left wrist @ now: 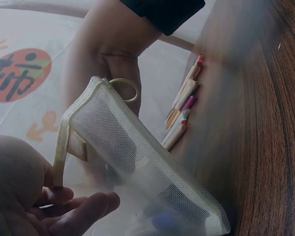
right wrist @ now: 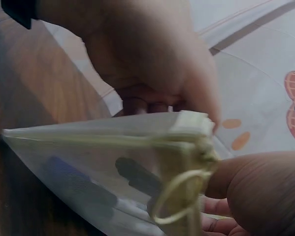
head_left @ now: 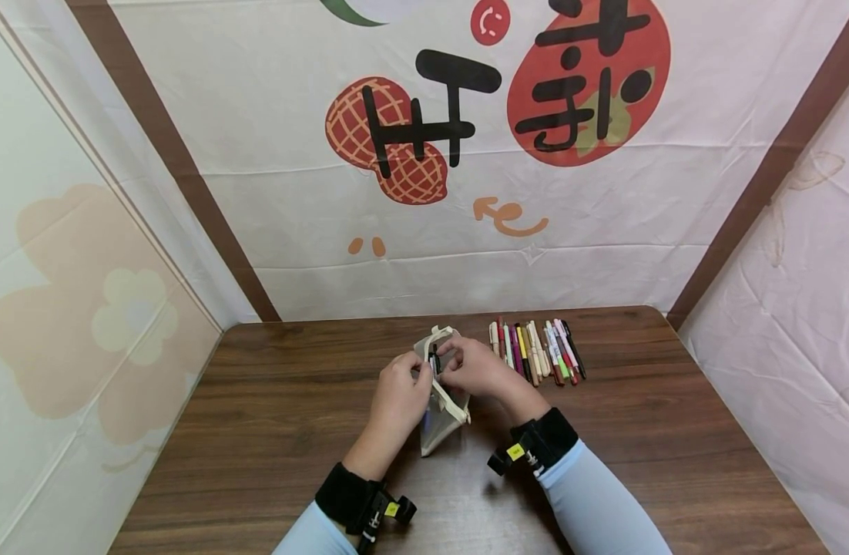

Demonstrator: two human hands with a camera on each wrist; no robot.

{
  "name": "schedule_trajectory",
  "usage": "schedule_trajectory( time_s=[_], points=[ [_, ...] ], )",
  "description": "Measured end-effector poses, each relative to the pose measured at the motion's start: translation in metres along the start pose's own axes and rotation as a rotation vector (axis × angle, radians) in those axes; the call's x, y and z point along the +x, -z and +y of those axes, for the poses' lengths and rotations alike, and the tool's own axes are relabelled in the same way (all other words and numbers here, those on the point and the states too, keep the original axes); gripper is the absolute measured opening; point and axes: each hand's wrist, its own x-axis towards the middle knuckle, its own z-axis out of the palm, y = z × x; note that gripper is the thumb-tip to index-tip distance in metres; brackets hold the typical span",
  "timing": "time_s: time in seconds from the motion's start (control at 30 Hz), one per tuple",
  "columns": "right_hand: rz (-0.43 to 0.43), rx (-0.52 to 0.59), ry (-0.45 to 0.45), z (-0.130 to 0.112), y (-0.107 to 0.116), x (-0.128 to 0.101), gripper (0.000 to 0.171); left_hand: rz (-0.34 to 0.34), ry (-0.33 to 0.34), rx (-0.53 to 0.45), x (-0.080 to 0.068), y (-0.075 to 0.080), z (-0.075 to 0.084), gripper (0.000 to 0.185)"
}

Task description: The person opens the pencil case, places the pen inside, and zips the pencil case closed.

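A white mesh pencil pouch point(head_left: 433, 441) with a cream zipper edge and a pull ring stands tilted between the two hands, its mouth spread. My left hand point(head_left: 401, 389) pinches the left rim of the mouth, also seen in the left wrist view. Opposite it, my right hand point(head_left: 476, 368) has bent fingers and thumb at the right rim, holding the edge; the pouch partly hides them in the wrist views. A black pen point(head_left: 434, 359) shows in the mouth between the fingertips. Through the mesh, a dark marker point(right wrist: 137, 177) and something blue appear in the right wrist view.
A row of several coloured pens and markers point(head_left: 535, 351) lies on the brown wooden table point(head_left: 272, 401), right of the pouch near the back edge. Behind the table hangs a printed white cloth point(head_left: 293, 208).
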Motion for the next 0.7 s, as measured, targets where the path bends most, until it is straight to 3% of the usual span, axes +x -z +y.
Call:
schedule_trajectory(
  time_s=[0.37,0.6,0.7],
  points=[
    [0.023,-0.012,-0.001,-0.005,0.007,-0.004,0.034,0.005,-0.002,-0.014,0.000,0.001,0.001,0.017],
    [0.130,0.082,-0.024,0.002,0.037,-0.011,0.025,0.022,-0.005,-0.014,-0.001,0.003,0.002,0.017],
    [0.194,0.047,-0.062,0.009,0.056,-0.017,0.028,0.025,-0.007,-0.014,-0.001,0.003,0.002,0.017]
  ],
)
